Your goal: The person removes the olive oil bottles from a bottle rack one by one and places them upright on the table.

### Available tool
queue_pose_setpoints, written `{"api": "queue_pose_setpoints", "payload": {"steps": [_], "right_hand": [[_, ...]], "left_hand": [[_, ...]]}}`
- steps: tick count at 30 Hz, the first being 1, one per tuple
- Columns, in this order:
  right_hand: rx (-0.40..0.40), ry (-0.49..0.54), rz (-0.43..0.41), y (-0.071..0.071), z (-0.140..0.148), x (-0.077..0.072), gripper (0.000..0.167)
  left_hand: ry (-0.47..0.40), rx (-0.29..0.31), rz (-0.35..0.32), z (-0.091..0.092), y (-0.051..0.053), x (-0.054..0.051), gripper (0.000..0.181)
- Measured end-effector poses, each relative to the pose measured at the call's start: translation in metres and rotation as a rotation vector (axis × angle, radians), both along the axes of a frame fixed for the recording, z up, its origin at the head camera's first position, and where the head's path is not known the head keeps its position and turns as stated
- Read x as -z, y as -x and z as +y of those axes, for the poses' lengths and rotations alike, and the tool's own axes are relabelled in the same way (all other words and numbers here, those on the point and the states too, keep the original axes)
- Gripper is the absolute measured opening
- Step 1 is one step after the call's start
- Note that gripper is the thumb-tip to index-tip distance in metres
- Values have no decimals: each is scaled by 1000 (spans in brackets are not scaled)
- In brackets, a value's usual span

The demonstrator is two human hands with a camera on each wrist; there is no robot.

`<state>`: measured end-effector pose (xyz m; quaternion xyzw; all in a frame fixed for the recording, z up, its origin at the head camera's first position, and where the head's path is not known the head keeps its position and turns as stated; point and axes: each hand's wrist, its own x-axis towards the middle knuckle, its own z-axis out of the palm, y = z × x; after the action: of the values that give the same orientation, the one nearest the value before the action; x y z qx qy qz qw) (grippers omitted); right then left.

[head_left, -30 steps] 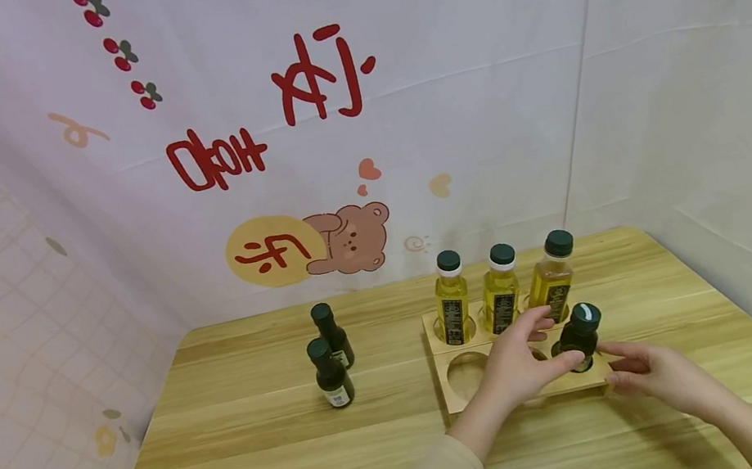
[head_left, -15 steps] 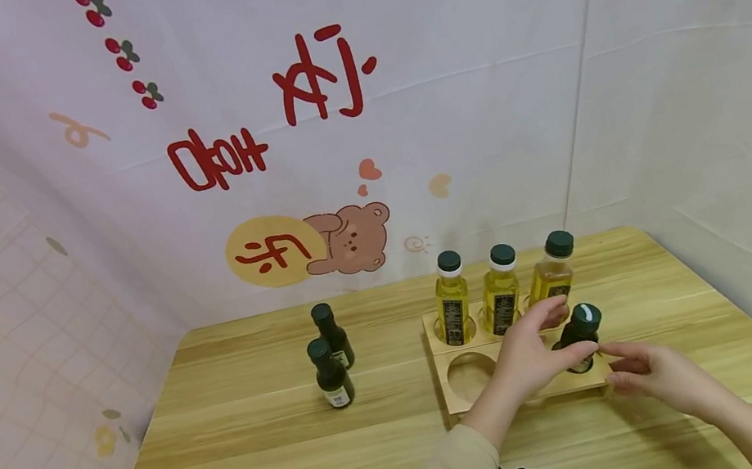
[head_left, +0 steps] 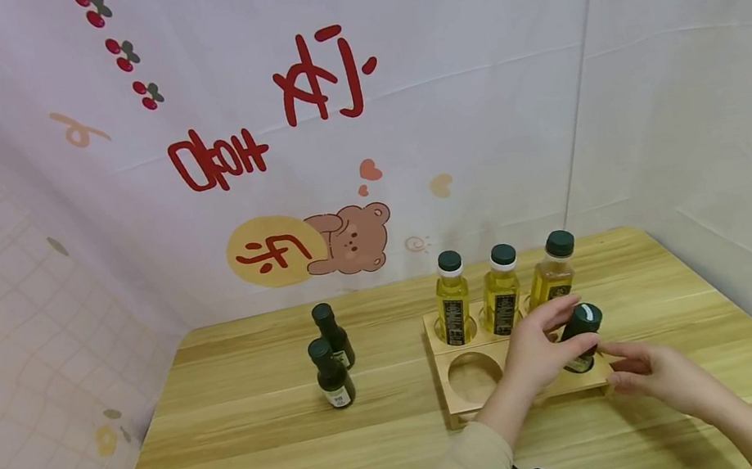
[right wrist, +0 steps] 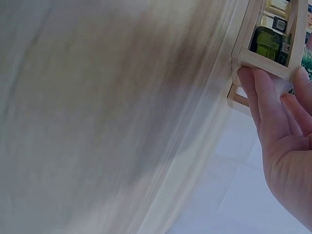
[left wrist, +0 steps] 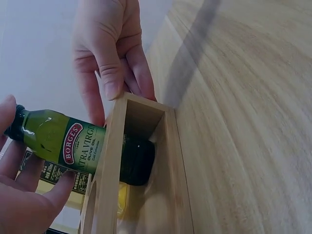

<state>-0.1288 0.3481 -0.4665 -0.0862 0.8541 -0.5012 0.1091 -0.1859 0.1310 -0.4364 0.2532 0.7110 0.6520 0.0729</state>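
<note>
Green oil bottle gripped at its upper part in a braced rack

The green bottle (left wrist: 80, 144) stood in the right-hand hole of the front row of the wooden rack (head_left: 452, 401), its base visible below the top board; whether that base bore on the rack floor could not be told. The left hand (head_left: 536, 350) was closed about the bottle's upper part, thumb in front, fingers behind. The right hand (head_left: 657, 377) gripped the rack's right end, thumb at the front corner. Three yellow bottles (head_left: 503, 303) occupied the back row.

By its look, the bottle was stiff, smooth and probably glass, hence breakable if knocked, moderately heavy with its contents, and slippery if oily. The surest hold appeared to lie at the shoulder, just below the cap (head_left: 589, 317), with thumb and fingers opposed. The rack, seemingly light and rigid, was likely to slide unless steadied at its end, clear of the hole.
</note>
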Motion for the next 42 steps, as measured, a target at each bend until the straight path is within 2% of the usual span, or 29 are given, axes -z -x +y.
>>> {"api": "queue_pose_setpoints", "payload": {"steps": [9,16,23,27,34,37,42], "right_hand": [[-18,-7,11,0,2,3,63],[-13,-5,5,0,2,3,62],[-19,13,15,1,1,4,61],[-19,11,26,1,1,5,61],[15,-16,56,-1,0,4,62],[7,-21,72,0,-1,4,61],[9,-20,69,0,-2,4,62]], "left_hand": [[6,-70,-45,6,-2,-1,40],[61,-88,20,5,0,-6,36],[74,-107,64,3,-1,-7,36],[36,-112,86,1,-4,-12,36],[-89,-84,129,-8,-6,-30,36],[-131,-84,118,-12,-7,-35,36],[-153,-108,98,-19,-12,-38,36]]}}
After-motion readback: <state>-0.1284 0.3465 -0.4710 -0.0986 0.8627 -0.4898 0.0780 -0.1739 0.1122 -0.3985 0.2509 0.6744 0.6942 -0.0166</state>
